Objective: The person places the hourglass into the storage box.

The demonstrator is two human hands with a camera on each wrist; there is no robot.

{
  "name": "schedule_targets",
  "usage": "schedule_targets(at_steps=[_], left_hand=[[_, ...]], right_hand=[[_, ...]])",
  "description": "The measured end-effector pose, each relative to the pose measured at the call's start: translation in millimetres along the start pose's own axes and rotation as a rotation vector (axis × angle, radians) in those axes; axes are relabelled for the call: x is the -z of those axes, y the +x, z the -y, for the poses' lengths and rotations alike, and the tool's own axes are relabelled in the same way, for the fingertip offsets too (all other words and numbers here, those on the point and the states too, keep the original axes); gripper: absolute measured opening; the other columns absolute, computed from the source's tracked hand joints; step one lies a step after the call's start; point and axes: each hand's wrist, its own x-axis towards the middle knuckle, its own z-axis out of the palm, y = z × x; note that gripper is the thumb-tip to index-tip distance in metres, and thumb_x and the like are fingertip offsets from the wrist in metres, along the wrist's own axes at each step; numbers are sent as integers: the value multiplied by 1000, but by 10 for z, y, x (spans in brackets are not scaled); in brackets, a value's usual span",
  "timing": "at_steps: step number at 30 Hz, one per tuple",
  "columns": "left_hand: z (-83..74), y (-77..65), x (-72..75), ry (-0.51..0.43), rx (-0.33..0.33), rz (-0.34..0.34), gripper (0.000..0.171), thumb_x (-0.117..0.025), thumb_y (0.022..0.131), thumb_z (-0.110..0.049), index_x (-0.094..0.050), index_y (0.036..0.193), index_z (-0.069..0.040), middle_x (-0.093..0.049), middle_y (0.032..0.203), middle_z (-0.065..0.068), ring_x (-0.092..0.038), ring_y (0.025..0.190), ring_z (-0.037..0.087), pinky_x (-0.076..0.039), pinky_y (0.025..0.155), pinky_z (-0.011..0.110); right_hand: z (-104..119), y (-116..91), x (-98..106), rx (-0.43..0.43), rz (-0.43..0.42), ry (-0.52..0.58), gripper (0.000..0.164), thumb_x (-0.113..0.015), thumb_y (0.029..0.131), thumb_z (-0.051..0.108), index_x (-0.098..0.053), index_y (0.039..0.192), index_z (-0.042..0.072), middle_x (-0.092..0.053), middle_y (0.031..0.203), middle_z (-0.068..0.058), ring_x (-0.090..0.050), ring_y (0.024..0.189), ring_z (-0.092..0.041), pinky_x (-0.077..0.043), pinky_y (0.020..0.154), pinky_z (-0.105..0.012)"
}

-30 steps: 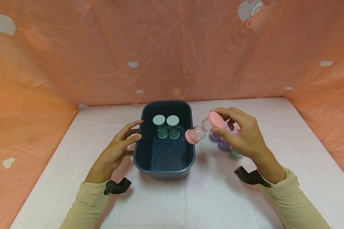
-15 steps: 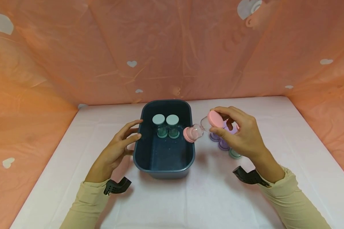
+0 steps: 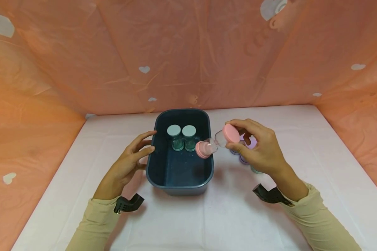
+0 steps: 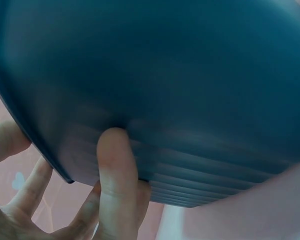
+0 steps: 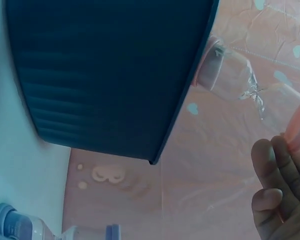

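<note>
Though clear through its waist, an hourglass (image 3: 220,138) pink at both ends

I record even light in the head view, soft shadows on the counter (image 3: 226,219); both wrist views appear dimmer, blue-tinted.

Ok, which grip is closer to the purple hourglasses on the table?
Right. The right grip, holding a pink hourglass, partly covers the purple hourglasses in the head view. The left grip is farther off, across the dark blue tub, touching its left side.
</note>
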Motion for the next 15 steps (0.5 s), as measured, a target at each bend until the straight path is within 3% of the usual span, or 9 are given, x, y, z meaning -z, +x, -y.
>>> schedule_targets(at_steps=[6,10,15], left_hand=[[16,-19,9,4,10,-6,52,-53,102,-25,-37,151,-28,-34,149,12,-34,132,31,-42,86,48],[22,-14,22,11,5,0,52,-53,102,-25,-37,151,-28,-34,149,11,-35,131,31,-42,86,49],[29,8,15,5,-1,5,51,-54,102,-25,-38,151,-27,-34,149,13,-36,131,32,-44,85,48]], right_hand=[[62,96,-68,-22,105,-51,49,-90,71,15,-71,116,14,-68,97,6,-54,83,-2,-42,65,-19],[97,190,-94,-23,170,-104,47,-90,70,21,-71,114,19,-67,97,10,-54,85,0,-40,65,-19],[119,289,-138,-84,271,-131,42,-86,77,34,-69,115,28,-64,96,18,-55,86,2,-42,70,-22]])
